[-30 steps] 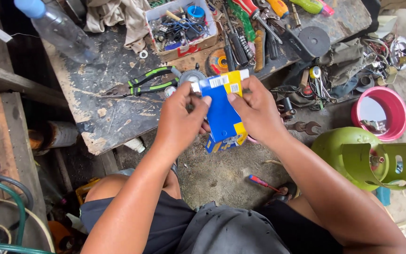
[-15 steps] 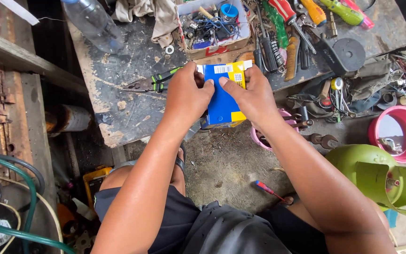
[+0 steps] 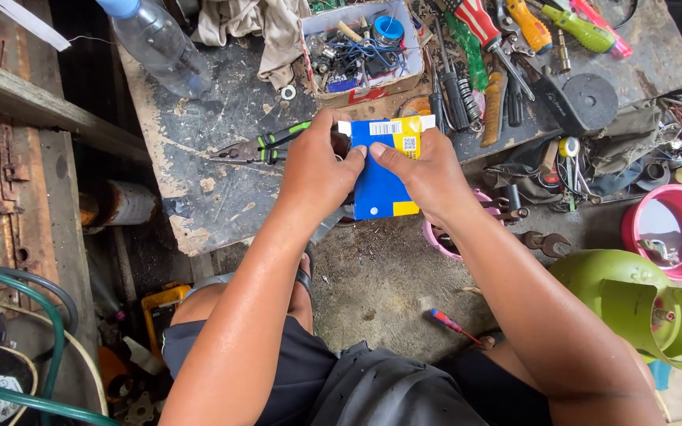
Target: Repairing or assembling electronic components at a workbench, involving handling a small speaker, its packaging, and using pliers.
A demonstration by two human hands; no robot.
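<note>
Blue-yellow box (image 3: 380,170) lower, hands' grip unchanged

Your two arms are bare all the way up, with no sleeves on them. Your left hand (image 3: 319,170) and your right hand (image 3: 428,173) are bare too. You wear no gloves, and I see no rings and no watch. Your arms look a bit shiny, as if they are wet. Your fingernails are short. You wear dark shorts (image 3: 278,371), almost black, with a thin light line near the edge of the left leg. Your knees poke out bare from the shorts. Lower down there is dark grey cloth (image 3: 404,394) with folds in it; I cannot tell if it is your shirt or part of the shorts.
</note>
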